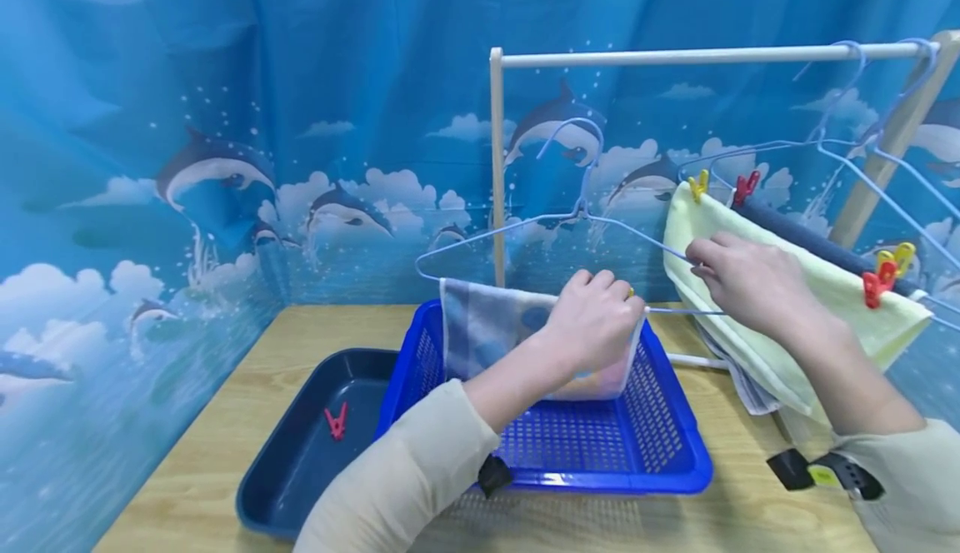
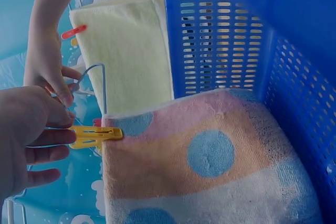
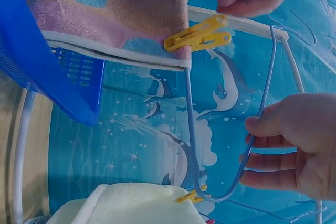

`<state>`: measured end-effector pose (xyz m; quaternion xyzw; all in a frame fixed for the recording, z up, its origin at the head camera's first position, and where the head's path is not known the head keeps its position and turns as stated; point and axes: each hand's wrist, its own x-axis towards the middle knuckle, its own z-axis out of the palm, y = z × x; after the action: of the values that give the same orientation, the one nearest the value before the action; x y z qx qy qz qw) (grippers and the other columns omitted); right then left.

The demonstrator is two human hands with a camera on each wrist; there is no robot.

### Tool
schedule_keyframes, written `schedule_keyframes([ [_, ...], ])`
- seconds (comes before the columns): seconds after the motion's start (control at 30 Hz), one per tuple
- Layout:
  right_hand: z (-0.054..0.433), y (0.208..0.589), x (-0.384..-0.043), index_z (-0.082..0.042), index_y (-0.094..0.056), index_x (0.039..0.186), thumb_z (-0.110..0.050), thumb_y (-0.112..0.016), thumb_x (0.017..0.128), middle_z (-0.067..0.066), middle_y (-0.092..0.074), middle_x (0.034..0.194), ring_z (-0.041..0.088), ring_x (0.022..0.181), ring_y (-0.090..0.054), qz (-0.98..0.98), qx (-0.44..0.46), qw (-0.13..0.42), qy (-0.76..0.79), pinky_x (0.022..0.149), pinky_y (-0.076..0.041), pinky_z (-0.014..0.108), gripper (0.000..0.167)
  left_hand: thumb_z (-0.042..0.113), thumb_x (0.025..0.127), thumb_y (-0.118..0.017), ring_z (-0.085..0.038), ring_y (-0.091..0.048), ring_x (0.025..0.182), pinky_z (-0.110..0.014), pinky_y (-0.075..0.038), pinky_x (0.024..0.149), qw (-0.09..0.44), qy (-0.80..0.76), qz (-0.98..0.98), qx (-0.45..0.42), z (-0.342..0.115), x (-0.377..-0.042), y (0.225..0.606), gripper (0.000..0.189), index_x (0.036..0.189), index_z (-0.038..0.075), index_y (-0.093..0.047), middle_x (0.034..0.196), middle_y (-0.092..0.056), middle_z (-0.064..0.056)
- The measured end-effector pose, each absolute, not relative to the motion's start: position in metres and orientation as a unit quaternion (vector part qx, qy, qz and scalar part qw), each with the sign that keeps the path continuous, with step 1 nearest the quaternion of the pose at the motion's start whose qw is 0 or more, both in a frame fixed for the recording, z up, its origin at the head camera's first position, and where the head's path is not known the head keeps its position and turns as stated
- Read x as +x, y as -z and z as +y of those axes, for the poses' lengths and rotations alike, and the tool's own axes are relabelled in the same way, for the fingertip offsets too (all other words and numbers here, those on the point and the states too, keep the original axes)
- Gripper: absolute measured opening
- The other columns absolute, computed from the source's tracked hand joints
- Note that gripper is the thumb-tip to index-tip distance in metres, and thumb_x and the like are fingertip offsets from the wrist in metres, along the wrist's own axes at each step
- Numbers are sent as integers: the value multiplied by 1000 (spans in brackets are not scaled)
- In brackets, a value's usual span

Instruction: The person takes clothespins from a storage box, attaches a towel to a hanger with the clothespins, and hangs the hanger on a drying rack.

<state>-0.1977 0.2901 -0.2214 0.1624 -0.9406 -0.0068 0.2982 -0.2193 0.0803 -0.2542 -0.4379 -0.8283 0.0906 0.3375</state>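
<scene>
A patterned small towel [image 1: 495, 320] with blue dots hangs folded over the bottom bar of a light-blue wire hanger [image 1: 517, 221], above a blue basket [image 1: 592, 480]. One yellow clothespin [image 3: 197, 35] clips the towel's edge at the bar. My left hand [image 1: 592, 320] is at that clothespin's handles, fingers loosely extended; the right wrist view shows its fingertips just off the handle ends. With thumb and fingers, my right hand [image 1: 750, 278] holds the hanger's sloping side near its right end. The hanger's hook points up, off the rail.
A dark tray [image 1: 300, 453] holding a red clothespin [image 1: 337, 421] stands left of the basket. At right, a rack rail [image 1: 675, 56] carries hangers with a pale yellow towel [image 1: 780, 303] and a dark cloth [image 1: 802, 232], pinned by red and yellow clothespins. A dolphin-print curtain [image 1: 375, 120] hangs behind.
</scene>
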Motion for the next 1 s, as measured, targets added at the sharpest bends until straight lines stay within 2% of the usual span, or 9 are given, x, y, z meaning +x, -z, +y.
schedule_keyframes([
  [0.17, 292, 223, -197, -10, -60, 87, -4, -64, 82, 4, -55, 73, 20, 56, -49, -943, 156, 295, 7, 44, -34, 37, 9, 35, 87, -55, -11, -54, 81, -24, -38, 63, 306, -91, -833, -452, 72, -214, 253, 26, 106, 23, -68, 91, -63, 7],
  [0.33, 293, 224, -197, -10, -61, 89, -4, -64, 82, 6, -58, 77, 24, 60, -54, -944, 151, 294, 6, 46, -37, 41, 10, 26, 90, -52, -9, -50, 68, -22, -35, 55, 307, -77, -837, -446, 57, -216, 248, 18, 85, 21, -68, 76, -58, 8],
  [0.43, 294, 225, -198, -9, -62, 90, -4, -65, 82, 6, -58, 78, 24, 60, -55, -944, 152, 295, 5, 47, -38, 42, 10, 28, 91, -52, -9, -46, 62, -21, -33, 52, 305, -61, -844, -437, 44, -218, 245, 20, 78, 20, -66, 70, -55, 9],
  [0.5, 295, 225, -198, -9, -62, 90, -4, -65, 81, 6, -58, 77, 24, 59, -55, -943, 153, 295, 5, 46, -38, 41, 10, 32, 90, -55, -9, -44, 59, -21, -32, 51, 300, -50, -849, -433, 34, -219, 245, 21, 79, 19, -67, 68, -54, 8],
  [0.67, 296, 226, -199, -10, -62, 89, -5, -65, 81, 5, -57, 75, 22, 57, -52, -943, 151, 296, 8, 45, -36, 39, 10, 38, 88, -58, -10, -43, 55, -22, -32, 48, 295, -37, -858, -419, 5, -221, 246, 30, 67, 18, -60, 61, -49, 7],
  [0.73, 297, 226, -199, -10, -62, 89, -5, -66, 81, 5, -57, 76, 22, 57, -53, -943, 150, 298, 8, 44, -36, 39, 11, 38, 89, -58, -11, -44, 54, -23, -32, 48, 293, -34, -863, -409, -7, -223, 247, 33, 63, 18, -55, 59, -48, 6],
  [0.93, 295, 225, -199, -10, -62, 90, -4, -64, 82, 6, -57, 77, 23, 58, -53, -944, 148, 295, 5, 47, -38, 41, 10, 38, 88, -60, -11, -41, 52, -24, -33, 47, 293, -15, -878, -377, -39, -227, 248, 33, 64, 16, -57, 56, -45, 6],
  [1.0, 294, 225, -199, -10, -62, 91, -5, -64, 82, 5, -57, 77, 23, 59, -52, -945, 146, 293, 4, 48, -38, 41, 10, 38, 87, -61, -11, -40, 50, -24, -32, 45, 300, -9, -879, -371, -48, -228, 248, 35, 60, 17, -54, 54, -43, 6],
])
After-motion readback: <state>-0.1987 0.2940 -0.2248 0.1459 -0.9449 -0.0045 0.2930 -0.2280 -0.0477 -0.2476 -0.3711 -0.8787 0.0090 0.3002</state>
